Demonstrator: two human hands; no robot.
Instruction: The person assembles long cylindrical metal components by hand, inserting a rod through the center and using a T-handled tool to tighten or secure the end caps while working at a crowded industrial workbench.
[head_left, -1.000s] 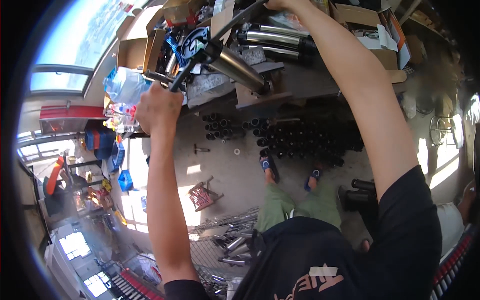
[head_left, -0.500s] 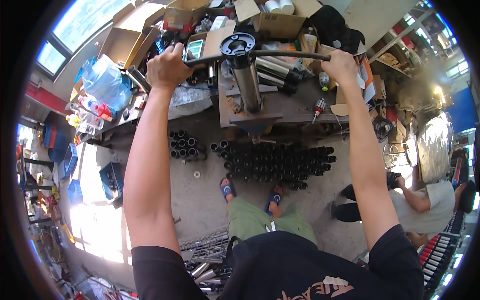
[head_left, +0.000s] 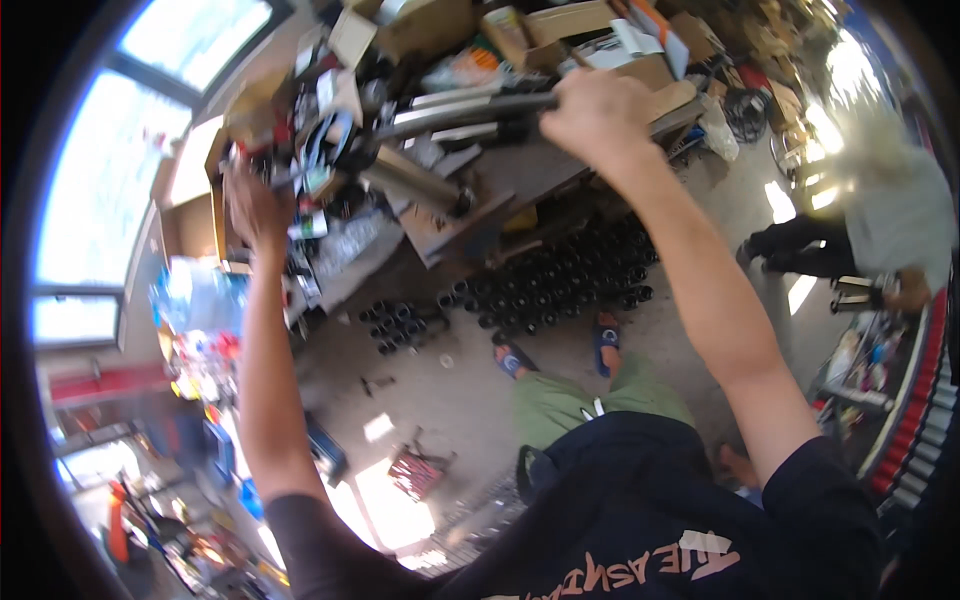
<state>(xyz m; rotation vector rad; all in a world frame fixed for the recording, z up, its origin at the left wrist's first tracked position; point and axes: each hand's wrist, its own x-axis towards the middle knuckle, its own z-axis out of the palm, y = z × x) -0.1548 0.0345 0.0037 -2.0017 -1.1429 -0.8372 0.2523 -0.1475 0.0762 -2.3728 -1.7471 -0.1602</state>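
Kinda blurry, but your left hand (head_left: pixel 256 208) and right hand (head_left: pixel 603 115) seem wrapped round the dark bar (head_left: pixel 455 115); uneven force could slip it.

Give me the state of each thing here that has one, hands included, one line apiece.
Left hand: closed around the bar, blurred
Right hand: closed around the bar
Black bar: gripped near both ends
Metal cylinder: lower end at the workbench
Cardboard box: open
Black tubes: clustered on the floor
Sandals: worn
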